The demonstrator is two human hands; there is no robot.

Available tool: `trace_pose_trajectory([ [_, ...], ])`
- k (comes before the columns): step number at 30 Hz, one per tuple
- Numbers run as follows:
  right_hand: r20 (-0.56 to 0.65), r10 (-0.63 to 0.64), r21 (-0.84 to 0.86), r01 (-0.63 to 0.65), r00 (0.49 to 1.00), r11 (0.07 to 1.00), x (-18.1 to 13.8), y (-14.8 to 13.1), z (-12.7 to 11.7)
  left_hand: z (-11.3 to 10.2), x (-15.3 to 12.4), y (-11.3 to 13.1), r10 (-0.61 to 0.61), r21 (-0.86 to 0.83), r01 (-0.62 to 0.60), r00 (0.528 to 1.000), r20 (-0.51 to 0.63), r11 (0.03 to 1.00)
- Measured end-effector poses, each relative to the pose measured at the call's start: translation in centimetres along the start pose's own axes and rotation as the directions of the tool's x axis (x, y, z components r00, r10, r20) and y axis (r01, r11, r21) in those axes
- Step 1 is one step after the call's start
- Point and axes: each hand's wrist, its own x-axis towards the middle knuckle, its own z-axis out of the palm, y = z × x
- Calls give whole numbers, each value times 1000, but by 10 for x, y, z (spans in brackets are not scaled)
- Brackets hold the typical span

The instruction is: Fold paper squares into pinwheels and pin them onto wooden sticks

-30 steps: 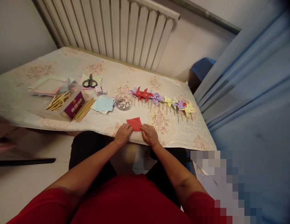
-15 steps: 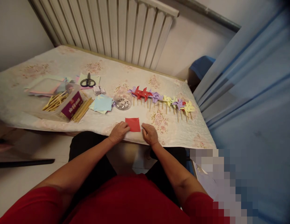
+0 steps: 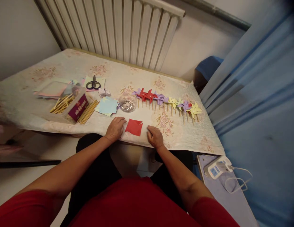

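A square of red paper (image 3: 134,127) lies flat near the table's front edge, with a slit cut in from its upper right corner. My left hand (image 3: 115,128) rests on the cloth just left of the paper, fingers loosely stretched and holding nothing. On the other side, a small gap from the paper, my right hand (image 3: 155,136) lies with its fingers loosely bent and nothing in them. Beyond the paper stands a round clear container (image 3: 127,103) of small shiny pieces. Light blue paper squares (image 3: 108,105) sit to its left.
Finished paper pinwheels (image 3: 161,98) on sticks form a row at the right. Behind on the left are black-handled scissors (image 3: 93,84), small boxes (image 3: 104,92) and a clear plastic box (image 3: 78,108) of sticks. A blue curtain (image 3: 255,104) hangs at the right.
My left hand has let go of the red paper and drawn back to the left. The paper has turned slightly clockwise. My right hand stays near its place.
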Motion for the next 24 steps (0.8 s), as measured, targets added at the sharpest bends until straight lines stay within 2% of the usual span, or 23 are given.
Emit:
trace_pose_trajectory([
  [2,-6,0,0,0,1000,1000,0,0,1,6,12,10,-24,-37,23,1000,-13,999],
  [6,-37,-13,12,14,999,1000,-1,3,3,32,32,38,16,-82,-6,993,120,997],
  [9,-42,-12,12,12,999,1000,-1,4,4,49,36,51,-54,-8,58,970,237,998],
  [11,-37,-5,7,5,999,1000,-1,4,5,55,35,54,-103,74,83,939,328,994],
  [15,-10,12,6,-12,1000,1000,0,1,3,56,30,51,-156,172,91,900,408,981],
  [24,8,76,34,-76,997,997,0,1,2,51,20,48,-156,186,87,904,397,979],
])
